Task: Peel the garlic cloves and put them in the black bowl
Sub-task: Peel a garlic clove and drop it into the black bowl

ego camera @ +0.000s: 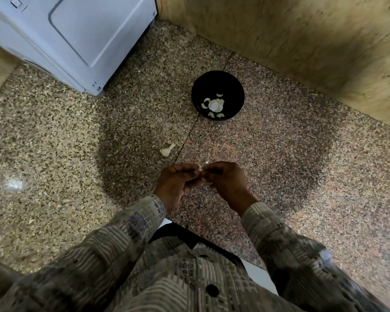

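One view reaches me: the wide-angle head camera, looking steeply down and close on the speckled stone surface point(279, 165), the wearer's shirt point(171, 284) at the bottom.

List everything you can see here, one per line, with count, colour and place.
stone surface: one, speckled brown, under the bowl and appliance
black bowl: one, black, on the surface, upper middle
garlic in the bowl: several pieces, pale, at its bottom; exact count unclear
loose garlic piece: one, white, on the surface, nearer the person than the bowl
garlic clove: one, pale, held at centre
appliance: one, white, top left
wall: one, tan, top right
left hand: one, pinches the clove
right hand: one, pinches the clove
sleeves: two, patterned grey-beige, bottom
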Demonstrator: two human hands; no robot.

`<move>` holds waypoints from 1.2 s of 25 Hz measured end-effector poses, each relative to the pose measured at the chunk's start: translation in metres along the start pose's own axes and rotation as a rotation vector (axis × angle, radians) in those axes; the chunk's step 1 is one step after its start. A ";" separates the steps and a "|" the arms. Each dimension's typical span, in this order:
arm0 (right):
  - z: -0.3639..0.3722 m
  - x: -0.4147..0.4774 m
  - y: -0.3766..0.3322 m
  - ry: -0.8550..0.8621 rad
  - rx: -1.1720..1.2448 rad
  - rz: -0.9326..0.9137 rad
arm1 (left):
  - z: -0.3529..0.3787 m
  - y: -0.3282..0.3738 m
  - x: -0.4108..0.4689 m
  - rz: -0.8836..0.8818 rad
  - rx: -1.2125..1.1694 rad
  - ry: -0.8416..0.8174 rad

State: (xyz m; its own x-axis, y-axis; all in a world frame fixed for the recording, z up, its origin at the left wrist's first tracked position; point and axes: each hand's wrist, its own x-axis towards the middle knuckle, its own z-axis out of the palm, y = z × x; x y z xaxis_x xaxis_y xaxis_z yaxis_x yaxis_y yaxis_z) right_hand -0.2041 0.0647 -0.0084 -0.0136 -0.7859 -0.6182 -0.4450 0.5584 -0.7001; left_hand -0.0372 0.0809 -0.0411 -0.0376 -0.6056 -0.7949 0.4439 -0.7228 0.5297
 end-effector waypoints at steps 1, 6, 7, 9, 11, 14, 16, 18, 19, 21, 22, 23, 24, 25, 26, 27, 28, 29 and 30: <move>0.001 0.002 0.001 0.026 -0.002 0.014 | 0.000 -0.001 0.000 0.006 0.030 0.018; -0.009 0.034 -0.011 0.220 -0.046 0.007 | 0.008 0.002 -0.008 0.034 0.211 0.115; -0.011 0.042 -0.016 0.204 -0.075 -0.010 | 0.010 0.002 -0.008 0.043 0.242 0.112; -0.012 0.053 -0.026 0.144 -0.192 -0.058 | 0.011 0.003 -0.008 0.048 0.272 0.088; -0.012 0.056 -0.028 0.145 -0.349 -0.141 | 0.009 0.005 -0.008 0.054 0.310 0.077; -0.009 0.047 -0.012 0.181 -0.538 -0.284 | 0.004 0.005 -0.008 0.092 0.462 0.101; -0.004 0.040 0.000 0.123 -0.570 -0.348 | 0.001 0.006 -0.010 0.154 0.624 0.122; 0.002 0.038 0.004 0.116 -0.607 -0.372 | 0.000 0.009 -0.014 0.216 0.734 0.137; 0.002 0.037 0.003 0.127 -0.614 -0.368 | 0.001 0.009 -0.017 0.242 0.769 0.145; 0.003 0.035 0.000 0.141 -0.565 -0.331 | 0.003 0.010 -0.021 0.288 0.835 0.159; 0.002 0.031 -0.002 0.139 -0.516 -0.307 | 0.004 0.010 -0.022 0.315 0.855 0.164; 0.001 0.027 -0.004 0.132 -0.453 -0.278 | 0.005 0.009 -0.021 0.337 0.838 0.162; 0.000 0.021 -0.005 0.113 -0.372 -0.238 | 0.006 0.007 -0.021 0.341 0.761 0.147; 0.000 0.014 -0.005 0.085 -0.276 -0.195 | 0.009 0.005 -0.021 0.327 0.647 0.131; 0.002 0.008 -0.003 0.061 -0.188 -0.148 | 0.013 0.002 -0.022 0.303 0.534 0.123; 0.003 0.001 -0.001 0.046 -0.112 -0.111 | 0.017 0.000 -0.023 0.277 0.446 0.116; 0.004 -0.004 0.001 0.041 -0.072 -0.096 | 0.020 -0.002 -0.025 0.246 0.383 0.108; 0.005 -0.008 0.003 0.048 -0.065 -0.112 | 0.023 -0.005 -0.028 0.208 0.337 0.096; 0.005 -0.011 0.006 0.061 -0.084 -0.142 | 0.024 -0.006 -0.029 0.164 0.288 0.078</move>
State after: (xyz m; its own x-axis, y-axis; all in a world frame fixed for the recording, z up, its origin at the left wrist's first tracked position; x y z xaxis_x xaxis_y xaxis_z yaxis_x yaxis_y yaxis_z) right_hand -0.2019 0.0785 -0.0081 0.0019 -0.8714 -0.4905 -0.5198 0.4182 -0.7450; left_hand -0.0602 0.0948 -0.0146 0.0873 -0.7020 -0.7068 0.1671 -0.6892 0.7051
